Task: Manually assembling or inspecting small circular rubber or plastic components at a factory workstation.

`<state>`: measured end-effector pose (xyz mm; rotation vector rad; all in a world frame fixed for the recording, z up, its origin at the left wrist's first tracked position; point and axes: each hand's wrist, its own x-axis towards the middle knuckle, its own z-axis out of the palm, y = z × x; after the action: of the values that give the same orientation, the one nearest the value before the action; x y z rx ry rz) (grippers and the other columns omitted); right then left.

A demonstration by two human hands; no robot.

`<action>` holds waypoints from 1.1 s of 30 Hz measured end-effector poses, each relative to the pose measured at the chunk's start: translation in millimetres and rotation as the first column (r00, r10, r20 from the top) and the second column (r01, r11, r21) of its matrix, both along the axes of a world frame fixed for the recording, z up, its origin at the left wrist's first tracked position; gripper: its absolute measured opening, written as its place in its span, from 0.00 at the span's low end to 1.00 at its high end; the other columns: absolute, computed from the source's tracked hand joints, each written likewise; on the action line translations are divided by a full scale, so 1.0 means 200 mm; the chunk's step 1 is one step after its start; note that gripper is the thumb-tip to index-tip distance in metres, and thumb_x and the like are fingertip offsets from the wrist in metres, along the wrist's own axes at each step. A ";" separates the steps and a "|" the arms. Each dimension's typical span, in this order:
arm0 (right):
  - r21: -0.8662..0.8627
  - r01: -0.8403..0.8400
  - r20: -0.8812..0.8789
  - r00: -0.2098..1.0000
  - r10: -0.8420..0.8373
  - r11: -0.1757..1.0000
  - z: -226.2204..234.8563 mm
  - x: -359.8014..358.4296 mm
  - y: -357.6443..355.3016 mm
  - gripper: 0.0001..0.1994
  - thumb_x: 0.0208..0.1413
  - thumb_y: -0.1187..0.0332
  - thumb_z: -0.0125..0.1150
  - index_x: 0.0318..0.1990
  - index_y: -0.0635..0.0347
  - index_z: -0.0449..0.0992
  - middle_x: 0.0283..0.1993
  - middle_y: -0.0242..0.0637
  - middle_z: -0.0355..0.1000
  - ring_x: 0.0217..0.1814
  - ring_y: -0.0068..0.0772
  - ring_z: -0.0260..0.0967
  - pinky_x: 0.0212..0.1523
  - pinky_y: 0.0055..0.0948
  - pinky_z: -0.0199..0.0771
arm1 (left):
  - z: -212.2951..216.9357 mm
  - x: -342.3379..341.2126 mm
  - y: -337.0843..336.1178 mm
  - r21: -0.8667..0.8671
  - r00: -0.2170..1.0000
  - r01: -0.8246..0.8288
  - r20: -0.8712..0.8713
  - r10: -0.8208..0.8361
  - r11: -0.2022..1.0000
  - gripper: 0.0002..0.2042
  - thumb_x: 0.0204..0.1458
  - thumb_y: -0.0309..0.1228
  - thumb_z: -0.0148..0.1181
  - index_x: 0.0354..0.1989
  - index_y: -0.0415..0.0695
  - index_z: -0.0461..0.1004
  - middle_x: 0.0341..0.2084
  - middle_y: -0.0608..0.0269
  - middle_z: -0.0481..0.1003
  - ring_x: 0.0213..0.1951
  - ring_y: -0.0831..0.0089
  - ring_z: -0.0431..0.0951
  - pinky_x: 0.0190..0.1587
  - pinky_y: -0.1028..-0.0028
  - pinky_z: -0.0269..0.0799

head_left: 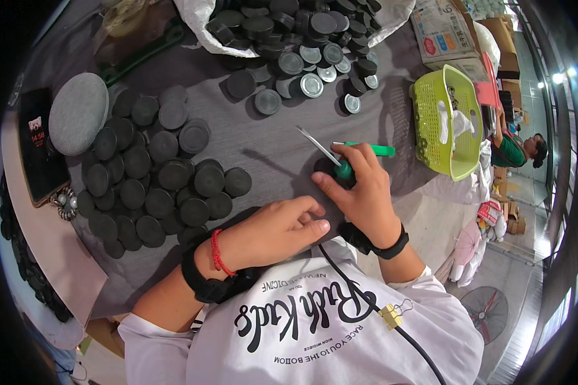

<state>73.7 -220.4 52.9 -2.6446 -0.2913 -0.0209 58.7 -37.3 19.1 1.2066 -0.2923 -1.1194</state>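
My right hand (365, 186) is closed around the dark green handle of a screwdriver (319, 146), its metal shaft pointing up and left. Just beyond those fingers lies a bright green strip-like tool (374, 149), partly covered by the hand. My left hand (277, 230) is near the table's front edge with its fingers curled inward; whatever may be inside them is hidden. To its left spreads a pile of black round discs (159, 203). Farther off, more discs, some with silvery faces (311, 85), spill from a white sack (202, 29).
A lime green basket (428, 122) and a carton (448, 40) stand at the right. On the left are a grey oval object (78, 114), a phone (37, 149) and a beaded bracelet (65, 204). A dark green tray (141, 51) sits far left. Another person (519, 151) is in the background.
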 end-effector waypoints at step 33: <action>0.262 -0.035 -0.088 0.994 0.060 0.965 0.11 0.13 -0.03 0.11 0.47 0.64 0.59 0.29 0.64 0.74 0.20 0.36 0.71 0.24 0.25 0.69 0.27 0.25 0.68 | -0.02 0.01 0.00 -0.001 1.000 -0.019 -0.015 0.019 1.000 0.17 0.57 0.37 0.53 0.46 0.35 0.66 0.34 0.61 0.72 0.35 0.79 0.73 0.37 0.78 0.71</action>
<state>99.6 -227.0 74.8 -2.3691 -0.2985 0.0779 60.6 -36.8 15.3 1.1973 -0.2696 -1.1112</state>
